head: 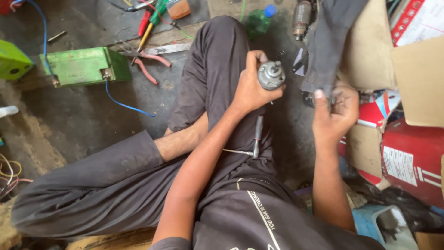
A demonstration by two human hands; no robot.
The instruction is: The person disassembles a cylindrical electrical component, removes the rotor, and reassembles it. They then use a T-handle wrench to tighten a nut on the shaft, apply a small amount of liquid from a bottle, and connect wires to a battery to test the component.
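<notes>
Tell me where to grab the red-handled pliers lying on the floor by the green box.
Take the red-handled pliers by both handles, which splay open toward the lower right, coming from above on that side. The handles lie flat on the grey floor with bare space around them; the jaw end sits among other tools.

Open floor (pixel 83 115) lies to the left of the raised knee (pixel 222 41), crossed only by a thin blue wire (pixel 125 105). Farther left, a green box (pixel 85 67) and red pliers (pixel 148 65) block the way. On the right, cardboard boxes (pixel 407 69) and a hanging grey cloth (pixel 328 41) crowd close around the right hand (pixel 335 111). The left hand (pixel 252 85) with its motor (pixel 271 75) sits just above the knee, a narrow gap between the hands.
</notes>
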